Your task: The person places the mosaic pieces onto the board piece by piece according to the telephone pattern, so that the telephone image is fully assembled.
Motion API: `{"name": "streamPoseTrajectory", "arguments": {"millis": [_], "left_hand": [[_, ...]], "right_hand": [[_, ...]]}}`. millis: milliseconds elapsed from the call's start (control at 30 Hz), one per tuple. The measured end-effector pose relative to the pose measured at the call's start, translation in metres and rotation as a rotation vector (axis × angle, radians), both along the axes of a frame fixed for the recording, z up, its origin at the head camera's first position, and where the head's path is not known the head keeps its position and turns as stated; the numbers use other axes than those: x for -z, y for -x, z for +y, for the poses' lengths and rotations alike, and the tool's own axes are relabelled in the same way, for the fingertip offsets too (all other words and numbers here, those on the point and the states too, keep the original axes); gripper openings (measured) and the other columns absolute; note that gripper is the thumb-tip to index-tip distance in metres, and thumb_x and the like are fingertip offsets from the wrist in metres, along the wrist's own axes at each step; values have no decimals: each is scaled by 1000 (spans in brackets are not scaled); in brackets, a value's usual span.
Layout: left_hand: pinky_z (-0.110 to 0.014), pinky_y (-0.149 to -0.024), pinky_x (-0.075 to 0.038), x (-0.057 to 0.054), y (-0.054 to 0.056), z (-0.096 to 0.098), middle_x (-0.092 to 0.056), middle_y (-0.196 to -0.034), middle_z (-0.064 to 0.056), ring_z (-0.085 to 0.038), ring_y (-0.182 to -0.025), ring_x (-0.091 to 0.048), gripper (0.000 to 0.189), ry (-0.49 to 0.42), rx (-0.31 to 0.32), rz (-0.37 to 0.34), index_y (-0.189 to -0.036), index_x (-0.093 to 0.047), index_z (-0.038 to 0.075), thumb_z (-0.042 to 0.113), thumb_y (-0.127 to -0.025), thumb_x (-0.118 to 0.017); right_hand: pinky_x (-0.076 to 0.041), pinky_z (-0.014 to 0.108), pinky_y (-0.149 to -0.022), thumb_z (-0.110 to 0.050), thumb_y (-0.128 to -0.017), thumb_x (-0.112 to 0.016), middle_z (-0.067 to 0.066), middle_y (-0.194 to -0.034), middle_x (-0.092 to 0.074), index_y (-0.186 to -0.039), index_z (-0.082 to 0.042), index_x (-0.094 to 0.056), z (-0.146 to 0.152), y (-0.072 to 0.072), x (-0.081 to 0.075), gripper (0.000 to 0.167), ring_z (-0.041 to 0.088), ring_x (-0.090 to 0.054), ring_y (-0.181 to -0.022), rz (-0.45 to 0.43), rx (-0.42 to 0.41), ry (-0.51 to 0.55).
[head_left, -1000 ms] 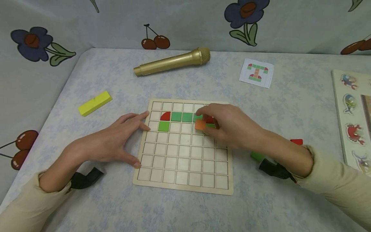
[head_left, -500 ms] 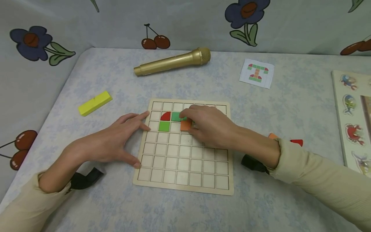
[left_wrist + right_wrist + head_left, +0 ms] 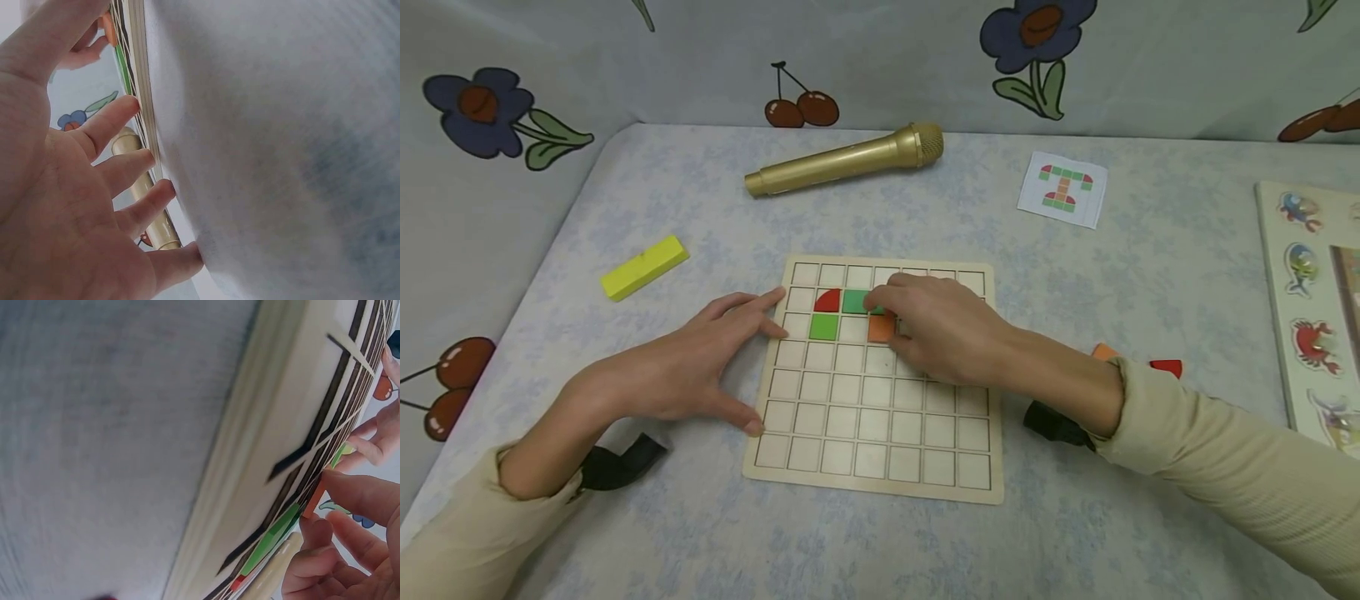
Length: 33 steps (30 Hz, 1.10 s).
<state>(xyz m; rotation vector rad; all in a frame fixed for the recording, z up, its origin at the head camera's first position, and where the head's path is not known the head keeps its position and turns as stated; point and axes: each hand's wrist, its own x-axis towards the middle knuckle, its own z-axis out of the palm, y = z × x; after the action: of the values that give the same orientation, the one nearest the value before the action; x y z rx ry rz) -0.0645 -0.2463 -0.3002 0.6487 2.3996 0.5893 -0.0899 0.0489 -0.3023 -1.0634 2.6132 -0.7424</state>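
Observation:
My right hand [image 3: 951, 329] pinches an orange square tile [image 3: 881, 328] between thumb and fingers, at a cell in the third row of the wooden grid board [image 3: 871, 423]. In the right wrist view the orange tile [image 3: 314, 499] is at the grid, and a light green tile [image 3: 272, 537] lies nearer. Left of my right hand, a red quarter-round tile [image 3: 829, 301] and a darker green tile [image 3: 854, 302] lie in the second row. Below the red one is a light green tile [image 3: 823, 327]. With fingers spread, my left hand [image 3: 681, 371] touches the board's left edge. My right hand hides other tiles.
Behind the board lies a gold microphone [image 3: 850, 160], with a patterned card [image 3: 1063, 189] to its right. A yellow block [image 3: 644, 267] lies left. Loose orange [image 3: 1103, 352] and red [image 3: 1167, 367] pieces lie near the right sleeve. A sea-animal picture board [image 3: 1311, 292] stands far right.
My right hand has moved left across the board with the orange tile, from near the right-hand tiles to a middle column, and lowered it slightly. My left hand has stayed put.

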Motion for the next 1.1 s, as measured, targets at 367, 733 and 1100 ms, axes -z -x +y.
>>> {"name": "streamPoseTrajectory", "arguments": {"millis": [367,733,1100], "left_hand": [[-53,-109,-25,-1,0,0,-8,-164,3,-26,-146,-5,92,3,-4,2,-138,-47,18,52,-64,-89],[-53,-109,-25,1,0,-1,-6,-164,3,-26,-147,-4,90,9,-9,1,-135,-49,18,52,-63,-90],[-53,-109,-26,0,0,-1,-7,-164,2,-27,-146,-5,87,8,-4,4,-133,-49,19,52,-63,-90]], "right_hand": [[-47,32,-68,3,-85,-65,3,-100,-63,-115,-6,-68,1,1,2,32,16,-55,-79,-12,0,-15],[-47,34,-74,2,-87,-64,3,-103,-65,-115,-6,-68,5,0,-2,29,17,-56,-82,-27,-30,25],[-44,32,-66,-3,-86,-70,-2,-97,-63,-116,-9,-69,55,-7,-12,30,13,-51,-75,-25,36,8]]}}
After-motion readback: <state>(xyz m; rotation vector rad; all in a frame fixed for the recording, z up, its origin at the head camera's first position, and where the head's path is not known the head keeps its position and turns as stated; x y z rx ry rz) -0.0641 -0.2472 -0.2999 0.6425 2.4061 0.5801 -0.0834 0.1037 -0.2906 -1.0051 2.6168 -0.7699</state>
